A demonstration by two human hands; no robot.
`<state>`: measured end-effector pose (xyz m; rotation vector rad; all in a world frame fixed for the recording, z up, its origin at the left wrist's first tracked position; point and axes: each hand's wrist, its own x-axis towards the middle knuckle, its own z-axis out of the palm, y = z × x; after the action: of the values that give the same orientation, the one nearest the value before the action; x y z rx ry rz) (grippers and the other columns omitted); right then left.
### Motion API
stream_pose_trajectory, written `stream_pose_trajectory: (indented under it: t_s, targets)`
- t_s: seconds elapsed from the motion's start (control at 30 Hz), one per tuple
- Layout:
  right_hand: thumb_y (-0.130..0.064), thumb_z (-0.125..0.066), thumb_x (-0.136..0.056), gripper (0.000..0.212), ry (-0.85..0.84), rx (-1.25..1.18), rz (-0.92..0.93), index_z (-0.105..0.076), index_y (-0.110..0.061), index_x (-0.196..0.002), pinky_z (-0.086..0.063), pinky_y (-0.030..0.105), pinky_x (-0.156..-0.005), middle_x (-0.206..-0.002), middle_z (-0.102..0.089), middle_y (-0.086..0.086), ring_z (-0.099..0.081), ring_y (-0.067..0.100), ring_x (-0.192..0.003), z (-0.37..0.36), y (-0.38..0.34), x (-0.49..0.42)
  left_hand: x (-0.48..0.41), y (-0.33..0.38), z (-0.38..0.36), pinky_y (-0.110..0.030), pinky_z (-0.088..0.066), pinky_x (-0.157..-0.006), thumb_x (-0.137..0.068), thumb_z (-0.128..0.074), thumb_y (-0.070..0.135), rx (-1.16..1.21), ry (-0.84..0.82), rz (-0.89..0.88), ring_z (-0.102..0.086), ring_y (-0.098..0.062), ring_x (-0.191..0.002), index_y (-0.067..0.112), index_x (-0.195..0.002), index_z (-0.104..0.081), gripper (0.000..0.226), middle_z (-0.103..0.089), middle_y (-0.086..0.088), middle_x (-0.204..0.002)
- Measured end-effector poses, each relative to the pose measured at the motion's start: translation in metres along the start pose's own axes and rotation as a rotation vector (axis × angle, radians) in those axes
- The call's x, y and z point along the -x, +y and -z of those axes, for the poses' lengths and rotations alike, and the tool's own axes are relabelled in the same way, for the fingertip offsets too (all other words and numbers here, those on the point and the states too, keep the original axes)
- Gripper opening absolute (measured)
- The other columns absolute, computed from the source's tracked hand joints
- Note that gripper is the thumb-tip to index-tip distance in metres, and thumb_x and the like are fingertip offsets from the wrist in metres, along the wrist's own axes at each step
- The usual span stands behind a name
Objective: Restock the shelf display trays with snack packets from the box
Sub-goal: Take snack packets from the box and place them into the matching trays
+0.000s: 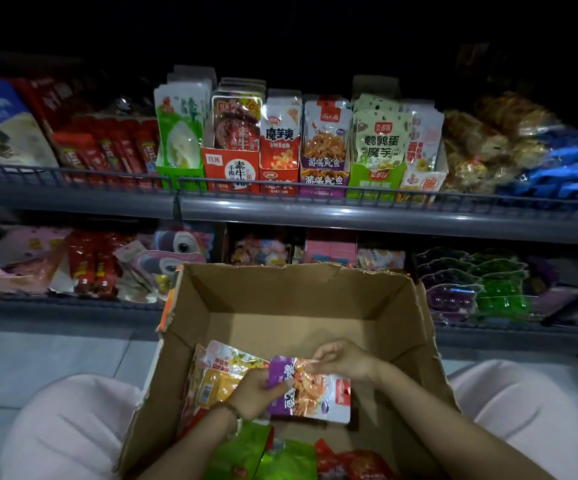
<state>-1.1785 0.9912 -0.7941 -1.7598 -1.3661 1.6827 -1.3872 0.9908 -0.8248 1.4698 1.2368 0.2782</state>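
- an open brown cardboard box [291,306] sits between the person's knees, facing a grey metal shelf [350,216]
- the left hand [251,393] grips the purple end of a small stack of purple-and-white snack packets [318,396], fingers curled round it, inside the box
- the right hand [341,358] pinches the far edge of the top packet between thumb and fingertips
- yellow snack packets [218,379] lean by the box's left wall; green packets [256,452] and red packets [353,462] lie at its near end
- on the upper shelf a purple cardboard display tray [322,181] holds upright packets with the same print as the held ones
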Motion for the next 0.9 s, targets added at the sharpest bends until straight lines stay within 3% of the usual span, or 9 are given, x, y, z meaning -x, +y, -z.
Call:
stream_pose_trajectory:
  t_s: [0.13, 0.23, 0.3, 0.37, 0.43, 0.53, 0.67, 0.77, 0.9]
  targets:
    - [-0.014, -0.076, -0.076, 0.019, 0.098, -0.246, 0.101, -0.066, -0.009, -0.092, -0.056, 0.023, -0.064, -0.084, -0.073, 0.008, -0.07, 0.013, -0.07, 0.012, -0.025, 0.007, 0.005, 0.026, 0.015, -0.015, -0.04, -0.045, -0.088, -0.064, 0.016, 0.212, 0.088, -0.011, -0.051, -0.004, -0.04, 0.018, -0.055, -0.055, 0.034, -0.057, 0.007, -0.046]
    - [-0.001, -0.072, -0.077, 0.035, 0.11, -0.399, 0.158, -0.062, -0.002, -0.111, -0.057, 0.03, -0.079, -0.105, -0.07, 0.017, -0.069, 0.021, -0.085, 0.017, -0.039, 0.007, 0.005, 0.047, 0.03, -0.018, -0.05, -0.057, -0.087, -0.064, 0.015, 0.447, 0.2, -0.039, -0.063, -0.007, -0.056, 0.015, -0.068, -0.068, 0.019, -0.07, 0.001, -0.065]
    - [-0.001, -0.069, -0.079, 0.038, 0.146, -0.467, 0.196, -0.06, -0.002, -0.116, -0.057, 0.033, -0.081, -0.107, -0.07, 0.016, -0.069, 0.022, -0.087, 0.018, -0.049, 0.007, 0.003, 0.06, 0.039, -0.023, -0.053, -0.067, -0.086, -0.064, 0.019, 0.532, 0.208, -0.049, -0.067, -0.012, -0.068, 0.007, -0.084, -0.071, 0.014, -0.074, -0.006, -0.08]
    - [-0.007, -0.068, -0.081, 0.036, 0.18, -0.495, 0.233, -0.061, -0.007, -0.117, -0.055, 0.038, -0.087, -0.107, -0.071, 0.013, -0.068, 0.023, -0.091, 0.022, -0.061, 0.007, 0.001, 0.073, 0.048, -0.023, -0.054, -0.066, -0.086, -0.064, 0.022, 0.564, 0.194, -0.082, -0.068, -0.013, -0.07, 0.003, -0.092, -0.07, 0.021, -0.073, -0.011, -0.085]
    - [-0.009, -0.068, -0.082, 0.034, 0.199, -0.544, 0.267, -0.062, -0.012, -0.115, -0.054, 0.038, -0.089, -0.105, -0.072, 0.008, -0.067, 0.022, -0.092, 0.028, -0.075, 0.009, -0.002, 0.089, 0.056, -0.021, -0.054, -0.062, -0.084, -0.064, 0.024, 0.571, 0.181, -0.108, -0.067, -0.011, -0.065, 0.003, -0.091, -0.069, 0.023, -0.073, -0.01, -0.081]
    - [-0.004, -0.063, -0.084, 0.029, 0.206, -0.616, 0.328, -0.061, -0.02, -0.108, -0.057, 0.028, -0.077, -0.096, -0.071, 0.002, -0.068, 0.014, -0.082, 0.039, -0.099, 0.011, -0.007, 0.111, 0.067, -0.016, -0.051, -0.055, -0.087, -0.061, 0.02, 0.59, 0.188, -0.163, -0.066, -0.007, -0.06, 0.006, -0.086, -0.068, 0.015, -0.072, -0.005, -0.074]
    - [0.0, -0.064, -0.083, 0.047, 0.289, -0.473, 0.456, -0.051, -0.017, -0.125, -0.057, 0.033, -0.075, -0.101, -0.067, 0.001, -0.066, 0.016, -0.087, 0.059, -0.132, 0.019, -0.018, 0.14, 0.079, -0.015, -0.053, -0.063, -0.089, -0.059, 0.013, 0.622, 0.203, -0.258, -0.068, -0.006, -0.068, 0.008, -0.091, -0.068, 0.011, -0.073, 0.002, -0.077]
    - [0.006, -0.063, -0.083, 0.056, 0.336, -0.35, 0.553, -0.048, -0.029, -0.124, -0.057, 0.022, -0.065, -0.098, -0.065, -0.005, -0.067, 0.006, -0.079, 0.081, -0.161, 0.027, -0.027, 0.165, 0.087, -0.014, -0.052, -0.062, -0.089, -0.059, 0.012, 0.622, 0.224, -0.302, -0.068, -0.003, -0.067, 0.008, -0.094, -0.068, 0.01, -0.072, -0.001, -0.089]
    - [0.004, -0.062, -0.083, 0.06, 0.44, -0.132, 0.675, -0.044, -0.036, -0.125, -0.055, 0.018, -0.066, -0.105, -0.057, -0.007, -0.063, 0.002, -0.082, 0.118, -0.203, 0.033, -0.047, 0.198, 0.105, -0.014, -0.053, -0.066, -0.089, -0.06, 0.018, 0.522, 0.252, -0.389, -0.069, -0.005, -0.082, 0.015, -0.108, -0.063, 0.019, -0.069, -0.006, -0.106]
